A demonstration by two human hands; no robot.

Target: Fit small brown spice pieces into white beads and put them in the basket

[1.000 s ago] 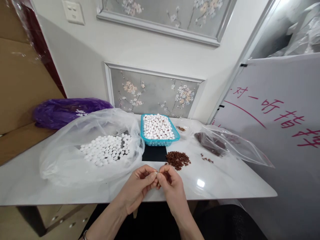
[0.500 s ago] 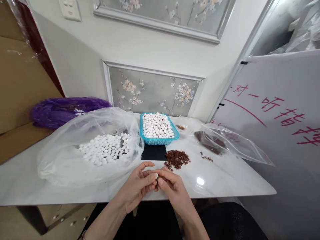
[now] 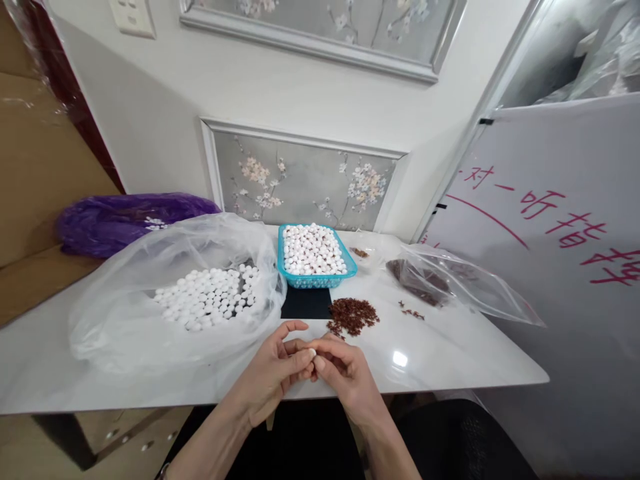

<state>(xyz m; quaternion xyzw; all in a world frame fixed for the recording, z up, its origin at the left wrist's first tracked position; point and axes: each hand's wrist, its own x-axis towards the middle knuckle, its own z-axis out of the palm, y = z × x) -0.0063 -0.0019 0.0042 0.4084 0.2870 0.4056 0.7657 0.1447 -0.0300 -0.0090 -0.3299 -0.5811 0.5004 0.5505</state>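
Observation:
My left hand (image 3: pixel 278 371) pinches a small white ball (image 3: pixel 313 353) between thumb and fingers, just above the table's front edge. Pressed up against it, my right hand (image 3: pixel 349 377) has its thumb and fingertips closed at the ball's side; whatever they hold there is hidden. Beyond my hands lies a heap of small dark-red star-shaped pieces (image 3: pixel 354 316). A blue basket (image 3: pixel 317 281) full of white balls, some with reddish spots, stands behind a black mat (image 3: pixel 305 304). To the left, a clear plastic bag (image 3: pixel 115 320) lies open with many white balls (image 3: pixel 210 297) inside.
A zip bag (image 3: pixel 480 297) holding dark-red pieces lies at the right, a few loose pieces (image 3: pixel 413 313) before it. Purple plastic (image 3: pixel 115 223) and a cardboard box (image 3: pixel 45 173) are at the left. A whiteboard (image 3: pixel 565 160) with red writing stands right.
The view has shifted very slightly. Both hands stay together around the white ball, with only a tiny movement of the fingertips.

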